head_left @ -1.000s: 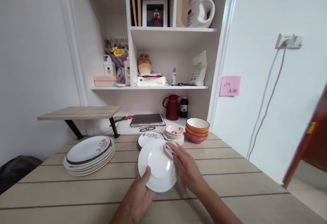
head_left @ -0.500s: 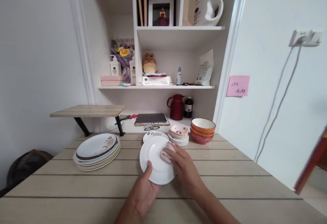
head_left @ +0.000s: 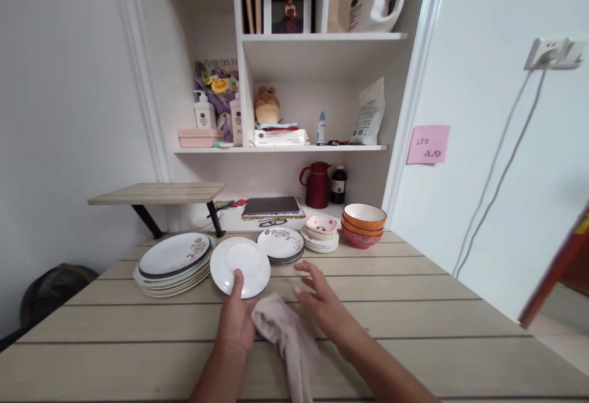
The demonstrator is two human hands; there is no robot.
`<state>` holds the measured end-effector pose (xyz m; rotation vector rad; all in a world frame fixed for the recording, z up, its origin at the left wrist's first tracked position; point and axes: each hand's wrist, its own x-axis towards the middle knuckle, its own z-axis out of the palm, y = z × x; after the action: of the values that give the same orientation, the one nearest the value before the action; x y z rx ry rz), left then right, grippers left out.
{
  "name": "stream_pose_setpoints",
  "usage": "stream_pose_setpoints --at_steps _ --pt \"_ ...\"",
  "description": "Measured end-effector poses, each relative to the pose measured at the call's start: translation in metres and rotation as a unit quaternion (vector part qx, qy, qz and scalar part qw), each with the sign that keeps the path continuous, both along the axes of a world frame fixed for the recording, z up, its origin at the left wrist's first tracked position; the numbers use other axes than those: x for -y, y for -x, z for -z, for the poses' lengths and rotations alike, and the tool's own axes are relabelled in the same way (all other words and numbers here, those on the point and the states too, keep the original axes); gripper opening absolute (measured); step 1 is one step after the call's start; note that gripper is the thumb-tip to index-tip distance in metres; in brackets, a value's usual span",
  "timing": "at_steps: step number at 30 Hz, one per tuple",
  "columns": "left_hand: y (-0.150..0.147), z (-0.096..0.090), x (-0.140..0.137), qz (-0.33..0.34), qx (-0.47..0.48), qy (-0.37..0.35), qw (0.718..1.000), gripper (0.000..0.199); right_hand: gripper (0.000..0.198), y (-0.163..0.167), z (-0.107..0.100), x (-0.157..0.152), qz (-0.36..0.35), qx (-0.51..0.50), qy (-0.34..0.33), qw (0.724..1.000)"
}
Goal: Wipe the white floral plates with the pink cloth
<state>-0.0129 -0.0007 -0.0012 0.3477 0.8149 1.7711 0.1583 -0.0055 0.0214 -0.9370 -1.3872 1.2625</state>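
My left hand (head_left: pixel 238 317) grips a white plate (head_left: pixel 253 271) by its near rim, thumb on top and fingers beneath, tilted above the table. A pale pink cloth (head_left: pixel 288 341) hangs down right of that hand, its upper end beside the fingers; whether they hold it too I cannot tell. My right hand (head_left: pixel 322 302) is open, fingers apart, to the right of the cloth with nothing in it. Just behind the held plate sits a short stack of dark-rimmed flowered plates (head_left: pixel 281 243). On the left rises a taller stack of large plates (head_left: pixel 172 256).
Small saucers (head_left: pixel 321 245) carry a pink patterned dish (head_left: pixel 321 225). Right of them stand stacked orange and red bowls (head_left: pixel 363 225). Behind lie glasses (head_left: pixel 273 223) and a laptop (head_left: pixel 271 206), near a red jug (head_left: pixel 317 185). A small raised shelf (head_left: pixel 156 193) stands at back left.
My left hand has carried the plate leftward. My right hand has come off the plate and opened, letting go of the cloth, which now hangs between the hands.
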Motion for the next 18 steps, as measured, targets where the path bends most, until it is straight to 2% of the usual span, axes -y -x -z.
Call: stream_pose_setpoints --at_steps 1,3,6,8,9,10,11,13,14,15,18 --pt "0.001 0.001 0.000 -0.009 -0.039 0.021 0.999 0.051 0.047 -0.003 0.001 -0.003 0.025 0.002 -0.019 0.999" --pt "0.002 0.002 0.001 -0.047 -0.137 0.041 0.989 0.057 0.045 -0.010 0.000 -0.009 0.033 -0.024 -0.002 0.999" --pt "-0.001 0.003 0.003 -0.086 -0.275 0.024 0.957 0.054 0.050 -0.013 -0.005 -0.008 -0.050 -0.133 0.083 0.986" --pt "-0.005 0.003 0.004 -0.061 -0.336 -0.008 0.940 0.045 0.057 -0.010 -0.009 -0.002 -0.117 -0.211 0.123 0.963" --pt "-0.008 0.004 0.004 -0.038 -0.383 -0.043 0.922 0.041 0.059 -0.007 -0.009 0.001 -0.144 -0.240 0.133 0.951" --pt "-0.011 0.005 0.005 -0.010 -0.443 -0.094 0.891 0.038 0.060 -0.004 -0.009 0.004 -0.163 -0.264 0.136 0.941" --pt "-0.013 0.007 0.005 0.016 -0.511 -0.154 0.845 0.040 0.059 -0.002 -0.009 0.006 -0.175 -0.282 0.137 0.933" --pt "-0.015 0.010 0.003 0.042 -0.646 -0.262 0.716 0.054 0.053 0.001 -0.007 0.007 -0.181 -0.307 0.141 0.924" --pt "-0.015 0.013 0.002 0.040 -0.702 -0.293 0.648 0.062 0.048 0.001 -0.006 0.006 -0.176 -0.320 0.147 0.919" --pt "-0.015 0.014 0.000 0.030 -0.744 -0.304 0.594 0.069 0.044 0.000 -0.006 0.005 -0.170 -0.333 0.160 0.914" --pt "-0.012 0.018 -0.007 -0.022 -0.834 -0.308 0.458 0.077 0.040 -0.004 -0.006 -0.002 -0.131 -0.364 0.241 0.890"
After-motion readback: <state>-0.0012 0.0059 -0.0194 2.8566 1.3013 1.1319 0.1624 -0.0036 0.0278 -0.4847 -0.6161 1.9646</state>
